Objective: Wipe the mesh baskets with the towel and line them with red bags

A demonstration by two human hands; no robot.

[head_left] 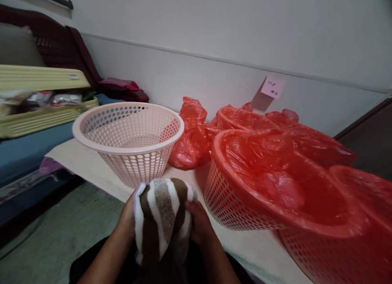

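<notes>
Both hands are closed on a striped cloth [163, 206], fuzzy and banded in brown, grey and white, which is bunched up above the lap, just off the near edge of a table [245, 245] with a pale cover. The left hand [130, 216] grips its left side, next to a thin purple edging; the right hand [199, 220] holds its right side, thumb resting on the front. The cloth's lower part is too dark to make out. Beyond the hands, toward the table's left corner, a pale pink basket [139, 157] with round holes stands upright, its inside bare. Just beside it, toward the far edge, sits a crumpled red plastic bag [190, 147]. A large basket [232, 200] lined with red plastic stands right of the hands by the near edge, with another lined basket [330, 251] at its right. More red plastic lies along the far edge, below a pink note [273, 87] on the wall. At far left, an open yellow case [45, 78] rests on blue bedding [39, 147].
</notes>
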